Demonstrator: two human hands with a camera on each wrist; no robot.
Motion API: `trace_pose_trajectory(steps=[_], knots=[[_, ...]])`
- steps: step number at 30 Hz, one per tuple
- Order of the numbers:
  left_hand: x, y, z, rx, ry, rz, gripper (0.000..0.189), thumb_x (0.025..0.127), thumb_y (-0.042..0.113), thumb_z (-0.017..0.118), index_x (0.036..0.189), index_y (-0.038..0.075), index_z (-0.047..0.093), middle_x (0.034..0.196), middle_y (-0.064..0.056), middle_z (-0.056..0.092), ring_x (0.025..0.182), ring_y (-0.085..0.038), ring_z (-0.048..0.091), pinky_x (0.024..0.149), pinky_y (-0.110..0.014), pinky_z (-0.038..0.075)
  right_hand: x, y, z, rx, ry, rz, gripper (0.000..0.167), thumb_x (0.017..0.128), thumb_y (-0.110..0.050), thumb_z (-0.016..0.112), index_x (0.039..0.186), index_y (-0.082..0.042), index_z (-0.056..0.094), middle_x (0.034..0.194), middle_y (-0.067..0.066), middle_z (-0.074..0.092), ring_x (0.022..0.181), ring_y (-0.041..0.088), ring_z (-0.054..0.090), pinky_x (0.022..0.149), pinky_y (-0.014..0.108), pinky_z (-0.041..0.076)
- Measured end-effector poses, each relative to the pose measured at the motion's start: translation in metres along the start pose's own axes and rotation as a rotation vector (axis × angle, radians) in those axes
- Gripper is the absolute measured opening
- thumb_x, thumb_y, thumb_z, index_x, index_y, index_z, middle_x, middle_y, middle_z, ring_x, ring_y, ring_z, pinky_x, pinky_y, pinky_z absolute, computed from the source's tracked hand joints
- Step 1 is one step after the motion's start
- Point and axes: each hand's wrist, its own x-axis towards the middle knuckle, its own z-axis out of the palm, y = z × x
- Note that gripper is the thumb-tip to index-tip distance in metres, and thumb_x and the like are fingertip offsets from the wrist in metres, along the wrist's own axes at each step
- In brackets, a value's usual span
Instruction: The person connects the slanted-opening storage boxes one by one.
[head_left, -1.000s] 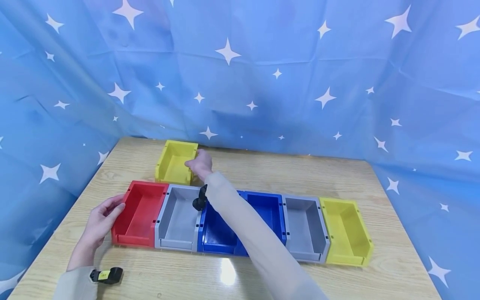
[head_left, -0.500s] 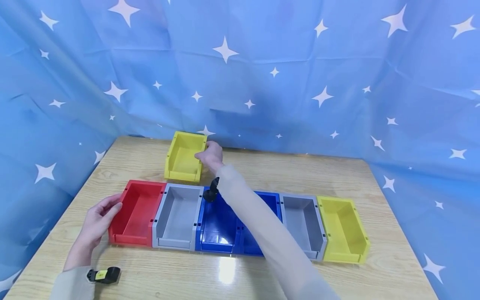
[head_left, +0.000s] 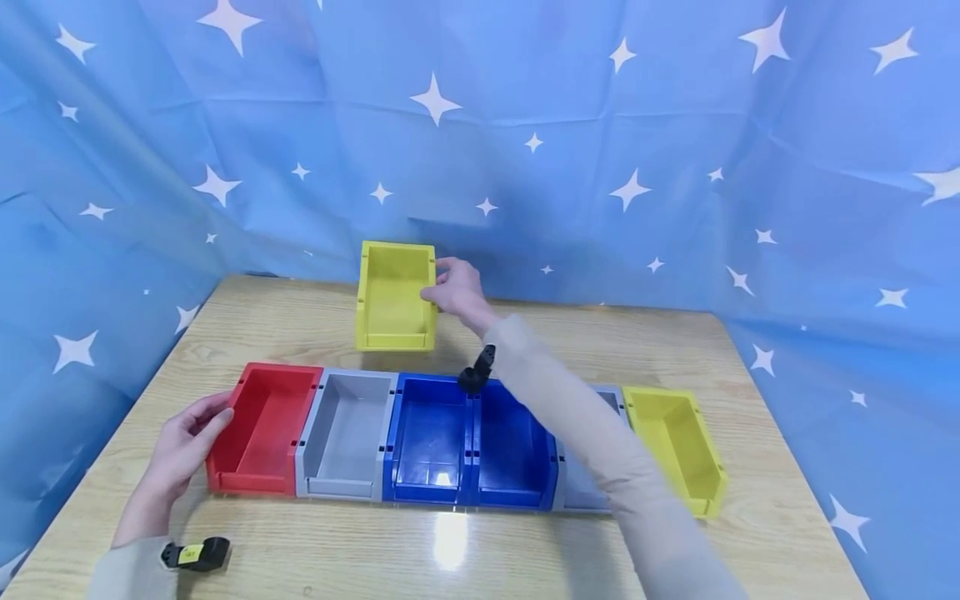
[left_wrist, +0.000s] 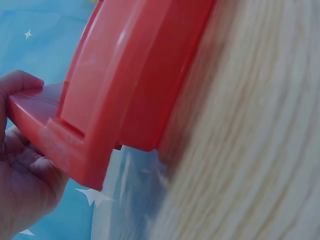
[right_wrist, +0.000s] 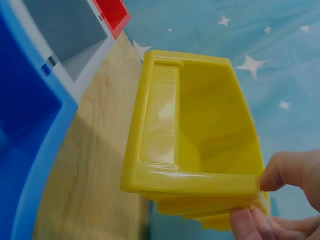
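Note:
My right hand (head_left: 459,292) pinches the right side wall of a yellow storage bin (head_left: 397,292), thumb inside and fingers outside. In the right wrist view this yellow bin (right_wrist: 215,110) is held over the table, its inside bare. At the left end of the row, my left hand (head_left: 183,437) grips the left wall of a red bin (head_left: 273,421). The left wrist view has the thumb and fingers on either side of the red bin's wall (left_wrist: 42,125). Beside the red bin stands a grey bin (head_left: 352,433), then two blue bins (head_left: 431,442).
The row ends at the right with a second grey bin (head_left: 585,487), partly hidden by my right sleeve (head_left: 592,442), and another yellow bin (head_left: 671,442). A blue star-patterned curtain (head_left: 525,167) hangs behind the wooden table (head_left: 337,550).
The yellow bin in my right hand has risen and moved to the right behind the row. My left hand keeps its grip on the red bin.

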Motion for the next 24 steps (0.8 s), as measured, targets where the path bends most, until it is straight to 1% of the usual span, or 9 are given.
trace_pose_trajectory(steps=[6,13,17,20,24], knots=[[0.000,-0.001,0.001,-0.006,0.004,-0.012,0.052,0.097,0.024,0.051,0.135,-0.010,0.038,0.101,0.029,0.043,0.088,0.010,0.046,0.068,-0.012,0.049,-0.012,0.013,-0.037,0.006,-0.002,-0.016,0.061,0.080,-0.002,0.067,0.136,-0.006,0.046,0.096,0.011,0.059,0.081,0.021,0.061,0.066,0.032,0.056],[-0.001,0.001,0.002,-0.006,0.010,0.002,0.051,0.098,0.023,0.050,0.133,-0.012,0.039,0.099,0.032,0.045,0.087,0.011,0.047,0.068,-0.011,0.048,-0.031,0.030,-0.081,0.003,0.015,-0.031,0.063,0.078,0.000,0.066,0.138,-0.006,0.044,0.098,0.013,0.060,0.085,0.025,0.062,0.069,0.035,0.056],[-0.002,0.002,0.002,-0.005,0.012,0.011,0.050,0.098,0.022,0.050,0.132,-0.012,0.039,0.098,0.032,0.045,0.086,0.010,0.048,0.067,-0.011,0.048,-0.042,0.039,-0.106,-0.023,0.034,-0.034,0.063,0.079,-0.001,0.065,0.138,-0.006,0.043,0.100,0.013,0.059,0.085,0.025,0.061,0.069,0.035,0.056],[-0.002,0.002,0.003,0.003,0.010,0.006,0.050,0.098,0.022,0.050,0.132,-0.012,0.039,0.098,0.032,0.045,0.086,0.010,0.047,0.067,-0.011,0.048,-0.050,0.046,-0.122,-0.046,0.051,-0.036,0.062,0.081,-0.002,0.064,0.139,-0.006,0.043,0.100,0.013,0.058,0.085,0.025,0.059,0.071,0.035,0.056],[-0.003,0.002,0.004,0.009,0.008,-0.001,0.051,0.098,0.024,0.050,0.133,-0.011,0.039,0.098,0.032,0.045,0.086,0.010,0.047,0.067,-0.011,0.048,-0.060,0.057,-0.141,-0.047,0.057,-0.043,0.060,0.083,-0.002,0.062,0.140,-0.004,0.041,0.100,0.014,0.056,0.085,0.025,0.057,0.072,0.037,0.055]])
